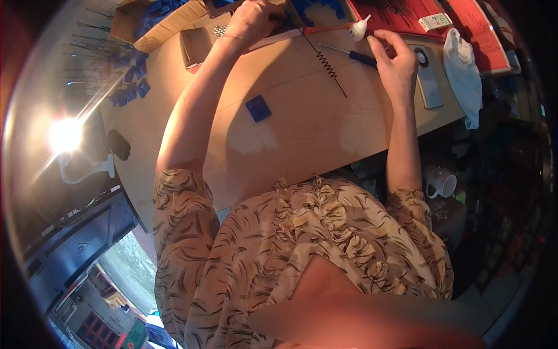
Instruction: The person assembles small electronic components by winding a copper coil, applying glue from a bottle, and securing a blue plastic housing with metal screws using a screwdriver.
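My left hand (253,22) reaches over the small boxes at the far edge of the table, its fingers bent down into shadow; what they touch is hidden. My right hand (396,61) is raised at the far right, thumb and forefinger curled together in a pinch. Anything between those fingertips is too small to make out. Close beside them is a small white bottle (357,30) with a pointed nozzle. Between the hands lies a thin black rod with a coiled middle (326,65). A screwdriver with a dark blue handle (362,59) lies by my right hand. Nearer me is a flat blue piece (258,109).
Cardboard boxes (165,29) of blue parts line the far side. Several blue pieces (135,67) lie at the left near a bright lamp (65,135). To the right are a phone (429,87), a white bag (462,64) and red trays (479,35). A clear mug (442,181) stands below.
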